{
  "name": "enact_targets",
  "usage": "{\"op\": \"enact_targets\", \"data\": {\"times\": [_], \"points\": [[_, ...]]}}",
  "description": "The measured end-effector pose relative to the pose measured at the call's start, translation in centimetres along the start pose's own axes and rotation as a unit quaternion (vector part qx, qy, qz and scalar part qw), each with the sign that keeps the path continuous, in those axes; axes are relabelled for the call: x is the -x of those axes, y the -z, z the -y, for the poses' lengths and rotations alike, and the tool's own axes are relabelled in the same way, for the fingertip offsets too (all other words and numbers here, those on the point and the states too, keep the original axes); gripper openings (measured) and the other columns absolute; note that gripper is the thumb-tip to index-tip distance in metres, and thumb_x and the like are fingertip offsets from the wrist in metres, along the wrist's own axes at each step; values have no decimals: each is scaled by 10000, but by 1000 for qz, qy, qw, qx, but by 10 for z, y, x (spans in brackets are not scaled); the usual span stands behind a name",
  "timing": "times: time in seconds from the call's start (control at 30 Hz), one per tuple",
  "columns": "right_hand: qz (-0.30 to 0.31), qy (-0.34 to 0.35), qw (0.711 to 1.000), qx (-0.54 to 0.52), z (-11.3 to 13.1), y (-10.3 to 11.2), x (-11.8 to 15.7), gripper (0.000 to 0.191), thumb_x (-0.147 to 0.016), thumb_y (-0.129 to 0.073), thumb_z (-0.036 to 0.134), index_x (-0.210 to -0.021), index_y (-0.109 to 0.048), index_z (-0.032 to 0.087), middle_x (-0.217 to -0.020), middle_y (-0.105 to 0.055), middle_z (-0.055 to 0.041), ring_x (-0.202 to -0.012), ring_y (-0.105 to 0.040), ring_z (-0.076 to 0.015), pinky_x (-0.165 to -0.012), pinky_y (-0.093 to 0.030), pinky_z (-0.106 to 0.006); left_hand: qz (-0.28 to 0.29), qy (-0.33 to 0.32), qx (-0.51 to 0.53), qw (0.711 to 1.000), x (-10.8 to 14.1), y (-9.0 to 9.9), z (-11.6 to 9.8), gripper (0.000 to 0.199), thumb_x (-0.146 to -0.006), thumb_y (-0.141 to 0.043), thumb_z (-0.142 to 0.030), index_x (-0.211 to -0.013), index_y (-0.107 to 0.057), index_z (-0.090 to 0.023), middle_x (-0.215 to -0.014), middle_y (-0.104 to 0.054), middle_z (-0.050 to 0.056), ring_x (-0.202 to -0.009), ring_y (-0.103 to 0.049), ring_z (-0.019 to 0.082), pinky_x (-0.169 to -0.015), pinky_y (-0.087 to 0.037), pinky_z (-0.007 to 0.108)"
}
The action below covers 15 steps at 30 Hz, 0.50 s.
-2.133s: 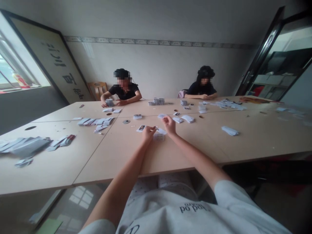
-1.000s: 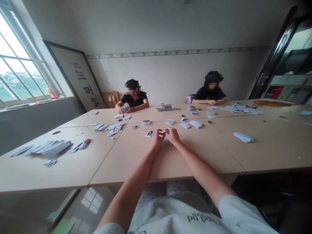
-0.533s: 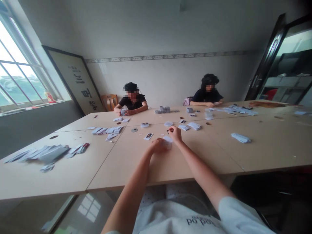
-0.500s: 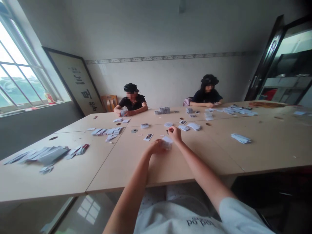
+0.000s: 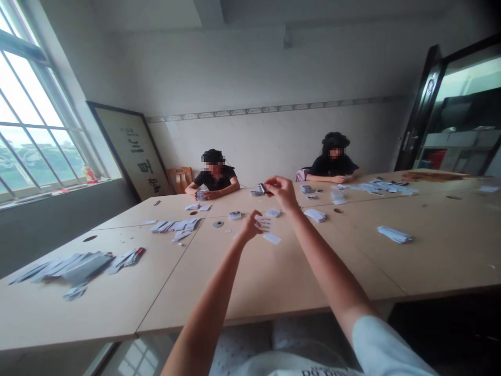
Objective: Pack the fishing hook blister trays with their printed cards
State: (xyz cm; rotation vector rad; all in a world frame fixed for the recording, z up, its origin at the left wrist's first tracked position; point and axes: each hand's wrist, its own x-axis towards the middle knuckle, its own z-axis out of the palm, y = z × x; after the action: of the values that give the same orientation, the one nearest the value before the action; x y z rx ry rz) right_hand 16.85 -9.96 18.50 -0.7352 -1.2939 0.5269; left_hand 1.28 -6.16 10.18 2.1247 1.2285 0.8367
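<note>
The left hand (image 5: 250,226), half curled, holds a clear case (image 5: 265,224) just beyond a white card (image 5: 272,238); the right hand (image 5: 282,192), farther, pinches a small dark piece (image 5: 262,187), which could drop if fingertips slip.

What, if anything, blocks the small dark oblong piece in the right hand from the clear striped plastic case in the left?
Nothing visible. Open air separates the small dark oblong piece in the right hand from the clear striped plastic case in the left hand.
</note>
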Motion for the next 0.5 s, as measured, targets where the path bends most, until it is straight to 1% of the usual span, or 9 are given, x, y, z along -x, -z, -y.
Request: {"op": "enact_targets", "data": {"times": [0.1, 0.17, 0.23, 0.3, 0.37, 0.43, 0.5], "points": [[-19, 56, 997, -55, 46, 8, -6, 199, -731, -787, 346, -778, -687, 181, -717, -660, 27, -619, -604, -95, -564, -555, -210, -4, -40, 84, 996, -6, 33, -36, 384, -931, -642, -257, -1286, -537, -153, -1005, -641, 50, -773, -644, 135, -664, -587, 284], [-32, 90, 992, -83, 68, 12, -2, 190, -712, -797, 339, -775, -696, 191, -712, -660, 31, -607, -591, -85, -551, -540, -197, 0, -80, 140, 987, 0, 57, -60, 521, -829, -705, -156, -1307, -504, -203, -945, -622, 14, -736, -651, 119, -652, -596, 262], [-47, 115, 986, -108, 82, 15, 4, 175, -711, -798, 328, -774, -699, 198, -693, -654, 34, -590, -583, -81, -525, -520, -187, -4, -124, 185, 975, 11, 79, -80, 576, -736, -741, -132, -1257, -519, -241, -946, -618, 4, -746, -668, 121, -668, -611, 261], [-66, 131, 980, -132, 88, 17, 11, 162, -713, -793, 318, -779, -698, 204, -681, -651, 36, -571, -577, -80, -497, -501, -183, -26, -156, 217, 963, 26, 95, -95, 594, -696, -765, -172, -1226, -512, -255, -934, -628, 3, -738, -671, 126, -637, -612, 253], [-82, 137, 975, -153, 87, 16, 15, 150, -715, -790, 303, -778, -695, 206, -671, -649, 35, -556, -574, -82, -479, -491, -184, -55, -176, 237, 954, 40, 107, -106, 596, -680, -787, -215, -1199, -500, -262, -906, -634, -2, -726, -671, 128, -610, -612, 240], [-91, 138, 972, -167, 84, 13, 18, 136, -719, -789, 284, -777, -695, 205, -665, -649, 32, -554, -578, -87, -479, -495, -192, -90, -189, 250, 945, 53, 113, -115, 607, -648, -817, -233, -1155, -485, -270, -894, -641, -4, -720, -677, 138, -557, -607, 226], [-98, 138, 969, -179, 81, 8, 21, 125, -726, -786, 264, -798, -701, 208, -676, -654, 28, -571, -589, -93, -503, -511, -203, -135, -208, 256, 934, 64, 115, -122, 598, -625, -837, -229, -1087, -461, -277, -911, -653, -1, -711, -687, 153, -481, -590, 210]]}}
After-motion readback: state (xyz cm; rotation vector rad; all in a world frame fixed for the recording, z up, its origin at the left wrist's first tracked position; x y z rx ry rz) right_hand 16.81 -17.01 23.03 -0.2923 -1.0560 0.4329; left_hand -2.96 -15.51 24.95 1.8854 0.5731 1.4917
